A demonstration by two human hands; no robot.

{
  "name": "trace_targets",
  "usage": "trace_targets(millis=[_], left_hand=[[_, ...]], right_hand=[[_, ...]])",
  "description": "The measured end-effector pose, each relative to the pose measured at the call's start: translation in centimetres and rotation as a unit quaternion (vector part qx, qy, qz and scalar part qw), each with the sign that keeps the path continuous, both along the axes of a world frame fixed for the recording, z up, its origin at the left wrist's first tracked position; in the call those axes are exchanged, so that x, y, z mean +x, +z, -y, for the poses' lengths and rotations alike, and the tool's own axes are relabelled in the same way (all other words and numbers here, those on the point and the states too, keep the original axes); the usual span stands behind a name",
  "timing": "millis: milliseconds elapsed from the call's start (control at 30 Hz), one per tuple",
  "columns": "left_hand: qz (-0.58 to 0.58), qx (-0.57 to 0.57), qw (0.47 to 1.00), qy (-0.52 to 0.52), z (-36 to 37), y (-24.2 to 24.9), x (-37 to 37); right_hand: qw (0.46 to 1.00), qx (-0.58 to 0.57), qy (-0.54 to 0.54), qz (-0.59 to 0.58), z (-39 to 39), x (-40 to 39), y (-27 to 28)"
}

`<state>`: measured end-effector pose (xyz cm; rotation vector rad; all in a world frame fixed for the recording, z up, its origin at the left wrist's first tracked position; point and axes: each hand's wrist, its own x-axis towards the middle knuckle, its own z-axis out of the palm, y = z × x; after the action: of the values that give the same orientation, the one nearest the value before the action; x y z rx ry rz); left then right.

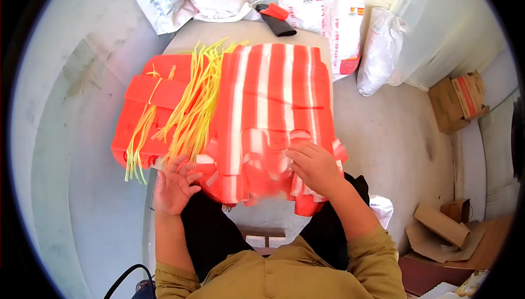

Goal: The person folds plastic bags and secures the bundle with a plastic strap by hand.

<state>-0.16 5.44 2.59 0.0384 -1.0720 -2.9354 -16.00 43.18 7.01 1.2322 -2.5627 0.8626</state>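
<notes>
A thick stack of red-and-white striped plastic bags (262, 97) lies in front of me, its near end loose and crumpled over my lap. My left hand (176, 187) is held palm up at the stack's near left corner, fingers apart and slightly curled, with nothing in it. Over the near right part of the stack, my right hand (313, 166) has its fingers stretched to the left, close to the plastic. Loose flaps (265, 170) between my hands are smeared by motion. Yellow plastic strips (194, 99) lie in a bunch along the stack's left side.
Red bundles (172, 94) are at the left, one tied with yellow strips. A dark tube-like thing with red on it (277, 20) lies at the back. White sacks (342, 28) line the far edge. Cardboard boxes (458, 101) and flattened cardboard (443, 236) stand at the right.
</notes>
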Motion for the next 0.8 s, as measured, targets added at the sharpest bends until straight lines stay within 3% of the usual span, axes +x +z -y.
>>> trace_targets(millis=[33,333,533,633,800], left_hand=[[-0.002,-0.005,1.0,-0.004,0.0,-0.1,-0.2],[-0.037,-0.028,0.999,0.001,-0.4,0.8,-0.9],[0.003,-0.104,0.993,-0.062,-4.5,2.8,-5.5],[0.118,-0.179,0.969,-0.123,-7.6,5.4,-8.8],[0.16,-0.133,0.97,-0.126,-12.9,4.3,-13.1]], right_hand=[[0.999,0.009,0.025,-0.033,1.5,-0.9,-0.3],[0.99,0.121,0.027,0.074,5.0,-4.9,-1.0],[0.984,0.068,0.052,0.155,4.3,-7.0,-1.0],[0.986,0.037,0.023,0.158,4.1,-7.5,-1.0],[0.958,-0.075,-0.054,0.271,3.9,-7.6,-2.1]])
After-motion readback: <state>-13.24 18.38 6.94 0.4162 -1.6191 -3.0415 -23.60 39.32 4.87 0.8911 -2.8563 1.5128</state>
